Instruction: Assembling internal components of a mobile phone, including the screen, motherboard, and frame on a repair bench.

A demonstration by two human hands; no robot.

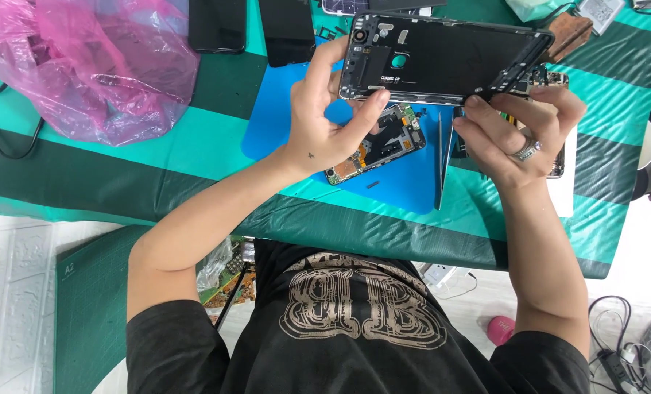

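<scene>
I hold an opened black phone frame (442, 58) up above the table, its inner side facing me. My left hand (332, 120) grips its left end, thumb on the lower edge. My right hand (518, 128), with a ring on one finger, pinches a thin black pry tool (518, 69) laid slantwise against the frame's right end. Below the frame, a phone circuit board assembly (376, 146) lies on a blue work mat (281, 124).
A pink plastic bag (92, 66) sits at the left of the green striped tablecloth (157, 168). Two dark phones (218, 25) (287, 33) lie at the back. Metal tweezers (442, 168) rest on the mat's right edge, and another opened phone (559, 160) lies under my right hand.
</scene>
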